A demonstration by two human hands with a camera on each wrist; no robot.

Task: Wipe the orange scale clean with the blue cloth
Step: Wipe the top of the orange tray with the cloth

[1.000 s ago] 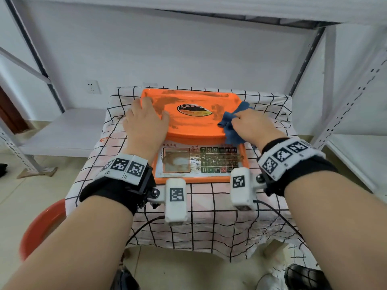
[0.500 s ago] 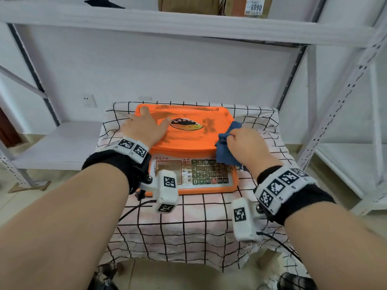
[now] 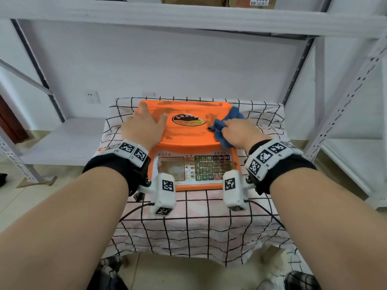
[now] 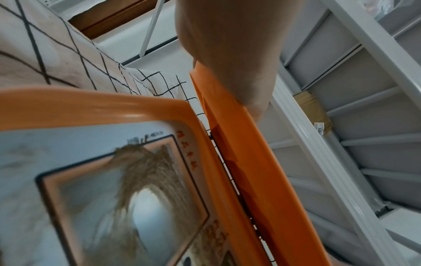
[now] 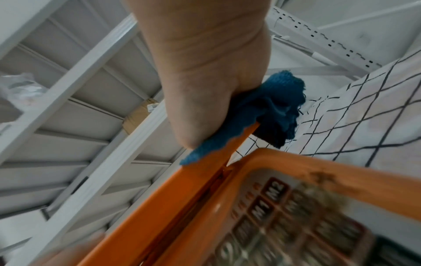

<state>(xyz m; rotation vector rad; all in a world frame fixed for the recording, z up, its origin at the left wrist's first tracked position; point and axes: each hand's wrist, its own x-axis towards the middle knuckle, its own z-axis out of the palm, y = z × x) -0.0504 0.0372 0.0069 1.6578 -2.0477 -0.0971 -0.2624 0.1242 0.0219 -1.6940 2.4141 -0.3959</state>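
An orange scale (image 3: 188,135) with brown smears on its tray stands on a checked tablecloth (image 3: 199,222). My left hand (image 3: 144,126) lies flat on the tray's left side, fingers straight; in the left wrist view its palm (image 4: 230,54) presses the tray's rim (image 4: 250,162). My right hand (image 3: 236,130) grips a bunched blue cloth (image 3: 228,122) and holds it against the tray's right side. In the right wrist view the blue cloth (image 5: 268,111) hangs over the tray's edge (image 5: 205,181) under my right hand (image 5: 205,81). The keypad panel (image 3: 209,167) is smeared brown.
White metal shelving (image 3: 188,17) rises behind and on both sides of the small table, with cardboard boxes (image 3: 209,1) on the upper shelf. A wall socket (image 3: 92,96) sits at the back left. Cables (image 3: 134,212) trail over the cloth's front.
My right hand with the blue cloth has moved forward and inward across the tray's right side. The left hand stays flat on the left side. The head view has shifted.
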